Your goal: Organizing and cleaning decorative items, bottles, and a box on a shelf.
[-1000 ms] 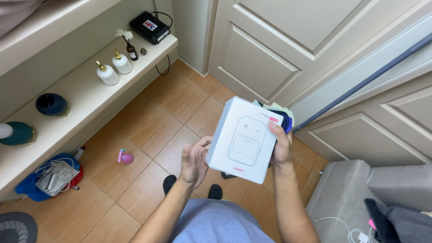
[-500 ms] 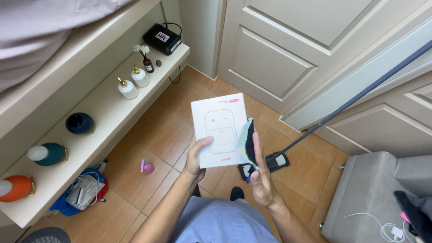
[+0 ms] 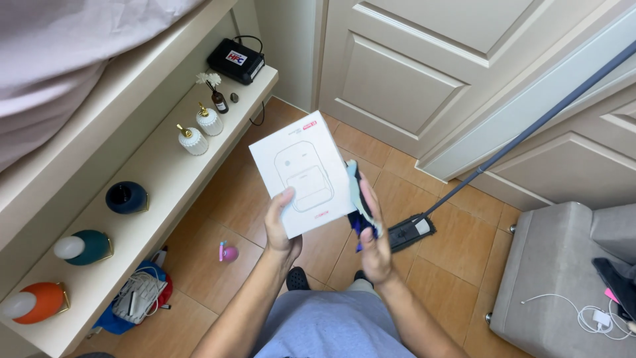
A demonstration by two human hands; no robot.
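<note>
My left hand [image 3: 281,229] grips the lower left edge of a flat white box [image 3: 301,172] with a faint line drawing on its face, held up in front of me. My right hand [image 3: 374,242] holds a crumpled blue and pale cloth [image 3: 361,202] pressed against the box's right edge. Both forearms reach up from the bottom of the view over my grey shorts.
A low white shelf [image 3: 165,179] runs along the left with two white bottles [image 3: 193,140], a small dark bottle [image 3: 218,101], a black device [image 3: 236,61] and round coloured lamps [image 3: 126,197]. A flat mop [image 3: 411,232] leans by the door. A grey ottoman [image 3: 556,278] stands at right. A pink toy [image 3: 227,252] lies on the tiles.
The box has turned from upright to tilted and shifted left. My right hand with the cloth now sits along its right edge. The view has moved slightly rightward.
</note>
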